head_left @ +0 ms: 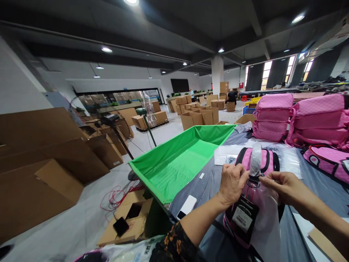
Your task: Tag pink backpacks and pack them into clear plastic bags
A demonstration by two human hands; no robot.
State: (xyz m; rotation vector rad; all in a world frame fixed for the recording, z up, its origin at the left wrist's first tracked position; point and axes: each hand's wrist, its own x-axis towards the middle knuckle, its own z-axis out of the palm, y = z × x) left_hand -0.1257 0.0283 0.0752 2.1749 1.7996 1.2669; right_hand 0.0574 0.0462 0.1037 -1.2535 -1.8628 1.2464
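A pink backpack with black trim (247, 155) stands on the grey cloth-covered table in front of me. Its top handle is wrapped in clear plastic (255, 160). My left hand (233, 183) pinches the left side of the handle's base, thumb and fingers together. From the right, my right hand (282, 187) pinches at the same wrapped handle near its base. Below my hands hangs a black tag with a white barcode label (243, 218). A sheet of translucent plastic (264, 225) drapes down the bag beside the tag.
Left of the table is a green fabric-lined bin (174, 169). Stacked pink bags (275, 116) and a pink pencil-case-like bag (328, 163) lie to the right. A white phone (187, 206) rests near the table edge. Flat clear plastic bags (290, 156) lie behind the backpack. Cardboard boxes (131, 222) stand on the floor.
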